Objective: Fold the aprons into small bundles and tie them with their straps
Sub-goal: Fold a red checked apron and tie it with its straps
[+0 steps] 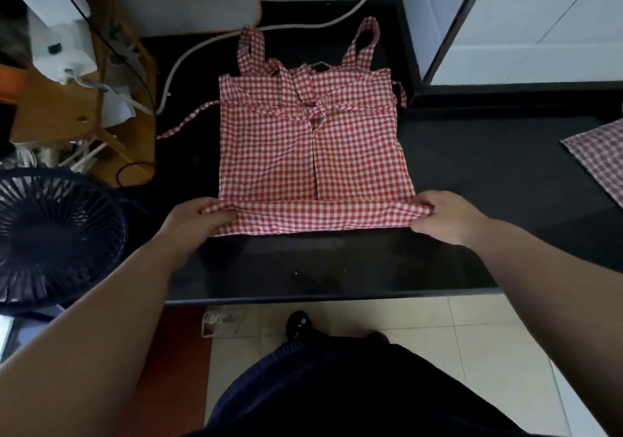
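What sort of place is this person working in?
Likely a home kitchen or utility corner: glossy black stone counter, pale tiled floor, dark blue electric fan beside it, red-and-white checked apron being folded.

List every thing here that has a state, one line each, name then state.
red checked apron, flat on the counter, side edges folded inward, near hem turned up in a narrow band.
left hand, grips the hem's left end.
right hand, grips the hem's right end.
waist strap, loose, untied, trailing on the counter.
second checked cloth, flat at the right edge, partly out of view.
fan, spinning or still cannot be told.
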### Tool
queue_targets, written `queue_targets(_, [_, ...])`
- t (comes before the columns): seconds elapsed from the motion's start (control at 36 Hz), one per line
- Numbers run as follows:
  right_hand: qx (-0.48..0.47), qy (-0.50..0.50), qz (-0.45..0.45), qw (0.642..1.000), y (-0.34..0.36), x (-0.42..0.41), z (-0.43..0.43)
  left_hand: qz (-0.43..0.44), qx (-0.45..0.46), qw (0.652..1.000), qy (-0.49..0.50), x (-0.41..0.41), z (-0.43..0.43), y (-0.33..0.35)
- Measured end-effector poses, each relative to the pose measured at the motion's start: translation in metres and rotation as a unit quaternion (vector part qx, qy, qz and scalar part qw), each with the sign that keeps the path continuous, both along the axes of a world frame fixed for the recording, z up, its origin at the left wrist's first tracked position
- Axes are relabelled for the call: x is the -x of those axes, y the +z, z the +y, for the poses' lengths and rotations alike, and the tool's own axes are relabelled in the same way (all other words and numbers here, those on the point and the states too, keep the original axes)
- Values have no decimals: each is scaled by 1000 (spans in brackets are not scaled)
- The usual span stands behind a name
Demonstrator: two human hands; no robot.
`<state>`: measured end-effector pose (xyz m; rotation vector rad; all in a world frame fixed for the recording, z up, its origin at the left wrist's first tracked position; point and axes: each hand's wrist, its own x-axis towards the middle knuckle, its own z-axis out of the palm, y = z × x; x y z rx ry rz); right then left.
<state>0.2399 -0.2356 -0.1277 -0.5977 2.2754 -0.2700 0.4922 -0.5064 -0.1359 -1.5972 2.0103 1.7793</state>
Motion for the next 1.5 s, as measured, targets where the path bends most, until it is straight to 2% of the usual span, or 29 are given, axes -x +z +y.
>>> queue_targets(0.08, [52, -84, -1, 995, -5, -1, 1, -1, 28, 999, 35, 1, -1, -9])
queue_targets(0.19, [76, -140, 24, 987, -12, -4, -3, -97, 183, 978, -22, 9, 1, -15])
queue_targets(0.31, [35, -154, 50, 986, -19, -1, -14, -179, 252, 949, -56, 19, 0, -23])
queue_targets(0.42, [-23, -172, 86, 981, -17, -4, -25, -192, 277, 940, -47, 26, 1, -23])
queue_targets(0.47, [-33, -129, 145, 980, -13, -9, -27, -175, 295, 939, -20, 26, 5, -22])
queue_targets(0.53, [-47, -7, 236, 971, -11, -11, -27, -151, 360, 920, -39, 20, 7, -28])
queue_targets(0.56, [-54, 66, 261, 961, -11, -12, -27, -126, 406, 902, -83, 16, 8, -30])
queue_targets(0.61, [-52, 161, 238, 956, -13, -12, -28, -62, 459, 864, -198, 11, 4, -37])
queue_targets(0.64, [-55, 173, 202, 963, -13, -13, -27, -43, 449, 855, -256, 11, 2, -38])
queue_targets(0.72, [-94, 177, 110, 973, -16, -13, -25, -84, 327, 873, -351, 16, -1, -25])
queue_targets(0.81, [-114, 204, 123, 964, -15, -9, -27, -155, 307, 843, -413, 15, -4, -20])
queue_targets(0.92, [-81, 197, 152, 965, -4, -9, -33, -191, 318, 812, -451, 12, -5, -15])
queue_targets(0.97, [-57, 184, 154, 969, 4, -10, -31, -178, 302, 836, -422, 12, -4, -11])
queue_targets(1.03, [-50, 155, 126, 979, 8, -9, -28, -172, 244, 887, -352, 14, -4, -2])
queue_targets(1.08, [-32, 85, 67, 994, 8, -4, -27, -161, 167, 932, -277, 17, -6, 5])
queue_targets(1.19, [-2, 8, -28, 1000, 8, 1, -24, -58, 26, 986, -153, 11, -14, 7])
queue_targets(1.28, [24, -43, -95, 994, 7, 0, -18, -14, -31, 998, -52, 0, -19, 0])
queue_targets(1.33, [34, -68, -93, 993, 2, 1, -15, -4, -37, 999, -10, -6, -16, -6])
queue_targets(1.39, [50, -98, -79, 991, -2, 3, -13, -2, -1, 1000, 10, -7, -9, -12])
queue_targets(1.5, [95, -181, -79, 976, -12, 0, -10, -61, 133, 989, 10, -1, 5, -16])
